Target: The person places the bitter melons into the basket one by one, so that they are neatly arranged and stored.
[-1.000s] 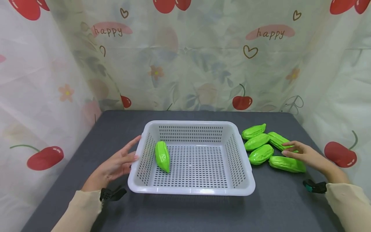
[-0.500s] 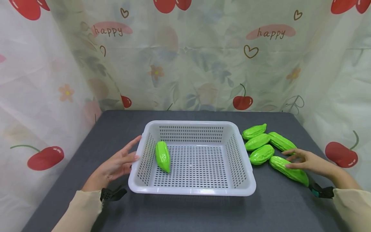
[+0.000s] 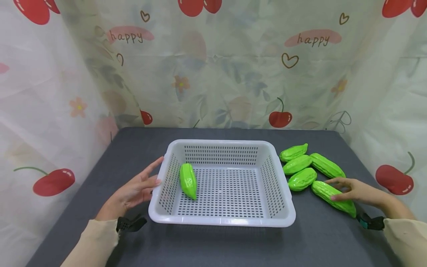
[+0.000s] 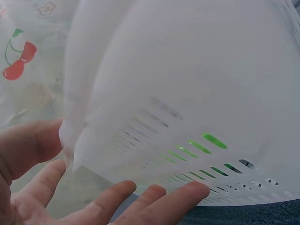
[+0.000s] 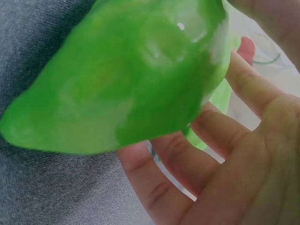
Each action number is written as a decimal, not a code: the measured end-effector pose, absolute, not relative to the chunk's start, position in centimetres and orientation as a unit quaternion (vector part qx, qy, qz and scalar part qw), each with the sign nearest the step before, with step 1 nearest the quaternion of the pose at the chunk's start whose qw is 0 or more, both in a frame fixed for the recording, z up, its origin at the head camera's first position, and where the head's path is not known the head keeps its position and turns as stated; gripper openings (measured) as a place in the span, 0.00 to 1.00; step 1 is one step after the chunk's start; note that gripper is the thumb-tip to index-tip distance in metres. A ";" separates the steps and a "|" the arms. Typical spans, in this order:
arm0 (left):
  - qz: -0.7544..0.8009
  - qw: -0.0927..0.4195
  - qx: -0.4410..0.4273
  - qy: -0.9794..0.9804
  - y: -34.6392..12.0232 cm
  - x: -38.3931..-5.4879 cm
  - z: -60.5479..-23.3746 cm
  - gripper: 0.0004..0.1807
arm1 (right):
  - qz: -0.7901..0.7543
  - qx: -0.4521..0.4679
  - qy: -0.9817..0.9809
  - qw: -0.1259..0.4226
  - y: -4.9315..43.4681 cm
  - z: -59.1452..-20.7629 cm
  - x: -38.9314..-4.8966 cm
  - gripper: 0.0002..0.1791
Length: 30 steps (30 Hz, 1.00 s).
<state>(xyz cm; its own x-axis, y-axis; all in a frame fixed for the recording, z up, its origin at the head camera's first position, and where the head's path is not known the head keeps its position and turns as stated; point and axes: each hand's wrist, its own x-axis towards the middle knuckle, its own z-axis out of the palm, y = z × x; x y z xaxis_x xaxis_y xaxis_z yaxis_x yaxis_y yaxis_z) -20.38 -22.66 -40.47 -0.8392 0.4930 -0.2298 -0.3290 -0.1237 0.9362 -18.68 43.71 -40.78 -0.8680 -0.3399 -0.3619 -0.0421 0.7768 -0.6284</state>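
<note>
A white perforated plastic basket (image 3: 221, 220) stands mid-table with one bright green bitter melon (image 3: 188, 181) lying in its left part. My left hand (image 3: 133, 191) touches the basket's left rim, fingers mostly straight; in the left wrist view its fingers (image 4: 117, 197) lie along the outside wall. To the right, my right hand (image 3: 358, 191) holds the nearest bitter melon (image 3: 333, 196), thumb on the near side and fingers on the far side. In the right wrist view this bitter melon (image 5: 117, 84) rests between thumb and fingers, close to the table.
Several more bitter melons (image 3: 301, 179) lie clustered between the basket's right side and my right hand; one (image 3: 327, 165) lies just beyond that hand. A patterned curtain (image 3: 213, 74) surrounds the back and sides of the dark table (image 3: 213, 244).
My right hand has moved slightly right and nearer, its thumb and fingers coming round the nearest bitter melon, which has turned to a steeper slant. My left hand and the basket stay put.
</note>
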 end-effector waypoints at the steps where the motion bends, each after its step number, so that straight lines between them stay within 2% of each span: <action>1: 0.746 0.274 0.067 0.603 -22.7 -20.4 -40.5 0.46 | -0.320 -0.105 0.911 0.236 43.7 -40.8 -18.7 0.35; 16: 0.742 0.274 0.073 0.607 -22.7 -20.3 -40.5 0.46 | -0.319 -0.110 0.912 0.233 43.8 -40.4 -18.5 0.34; 30: 0.751 0.283 0.072 0.592 -22.7 -20.4 -40.4 0.46 | -0.308 -0.103 0.925 0.200 43.2 -37.3 -19.1 0.37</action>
<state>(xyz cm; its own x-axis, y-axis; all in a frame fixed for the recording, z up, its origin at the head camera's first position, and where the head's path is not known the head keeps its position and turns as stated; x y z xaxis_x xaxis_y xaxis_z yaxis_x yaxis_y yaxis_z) -20.36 -22.70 -40.39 -0.8293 0.5104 -0.2273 -0.3405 -0.1390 0.9299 -19.10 43.17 -37.29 -0.8990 -0.3139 -0.3054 -0.0683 0.7893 -0.6102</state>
